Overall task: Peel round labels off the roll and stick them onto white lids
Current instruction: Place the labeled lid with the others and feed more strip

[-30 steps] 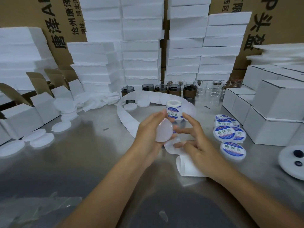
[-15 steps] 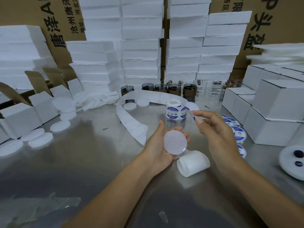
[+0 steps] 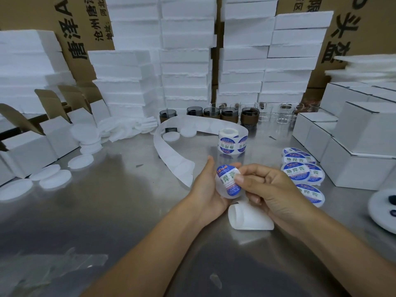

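Note:
My left hand [image 3: 206, 189] holds a white round lid [image 3: 222, 190] upright at the table's middle. My right hand [image 3: 270, 189] presses a round blue-and-white label [image 3: 228, 179] onto the lid, thumb on the label and fingers curled. The label roll [image 3: 231, 141] stands just behind, and its empty backing strip [image 3: 171, 153] loops left and curls below my hands [image 3: 246, 217]. Several labelled lids [image 3: 296, 173] lie to the right. Plain white lids [image 3: 55, 181] lie at the left.
White cartons [image 3: 362, 151] stand at the right and open ones [image 3: 30, 151] at the left. Stacks of white foam blocks [image 3: 186, 61] fill the back. Dark and clear glass jars [image 3: 249, 116] line the rear of the steel table [image 3: 107, 211]. A white disc [image 3: 383, 209] sits at the right edge.
My right hand brought a peeled label from near the roll down onto the lid. My left hand has tilted the lid up toward it.

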Available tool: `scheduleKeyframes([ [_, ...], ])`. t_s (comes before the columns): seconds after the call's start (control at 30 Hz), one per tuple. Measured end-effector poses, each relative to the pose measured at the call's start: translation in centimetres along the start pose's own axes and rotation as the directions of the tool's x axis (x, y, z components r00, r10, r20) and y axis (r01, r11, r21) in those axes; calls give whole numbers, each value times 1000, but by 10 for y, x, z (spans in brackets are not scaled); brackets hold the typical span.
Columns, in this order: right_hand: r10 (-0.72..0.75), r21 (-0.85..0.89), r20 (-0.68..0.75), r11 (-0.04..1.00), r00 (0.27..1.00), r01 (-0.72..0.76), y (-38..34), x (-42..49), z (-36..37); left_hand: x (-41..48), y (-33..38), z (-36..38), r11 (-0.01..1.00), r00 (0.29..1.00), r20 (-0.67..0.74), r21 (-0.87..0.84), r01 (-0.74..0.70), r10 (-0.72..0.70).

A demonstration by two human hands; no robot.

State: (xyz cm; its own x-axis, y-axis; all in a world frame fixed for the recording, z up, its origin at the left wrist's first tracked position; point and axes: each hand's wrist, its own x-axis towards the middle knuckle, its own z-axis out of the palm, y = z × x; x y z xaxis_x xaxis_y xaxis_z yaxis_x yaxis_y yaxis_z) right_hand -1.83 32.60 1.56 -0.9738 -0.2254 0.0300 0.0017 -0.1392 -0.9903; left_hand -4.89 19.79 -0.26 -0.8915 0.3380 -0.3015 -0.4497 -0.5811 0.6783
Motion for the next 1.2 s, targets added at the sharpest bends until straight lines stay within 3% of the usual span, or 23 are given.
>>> scheduleKeyframes([
  [0.23, 72, -60, -102, 995, 992, -78, 4, 3, -2, 6, 1, -6, 999, 1000, 15, -46, 21, -20],
  [0.67, 37, -80, -264, 995, 964, -60, 11, 7, -2, 8, 0, -7, 1000, 1000, -4, -22, 9, -9],
  [1.2, 66, -56, -299, 995, 952, -87, 15, 10, -1, 7, -1, -2, 997, 999, -20, 72, -28, 30],
])
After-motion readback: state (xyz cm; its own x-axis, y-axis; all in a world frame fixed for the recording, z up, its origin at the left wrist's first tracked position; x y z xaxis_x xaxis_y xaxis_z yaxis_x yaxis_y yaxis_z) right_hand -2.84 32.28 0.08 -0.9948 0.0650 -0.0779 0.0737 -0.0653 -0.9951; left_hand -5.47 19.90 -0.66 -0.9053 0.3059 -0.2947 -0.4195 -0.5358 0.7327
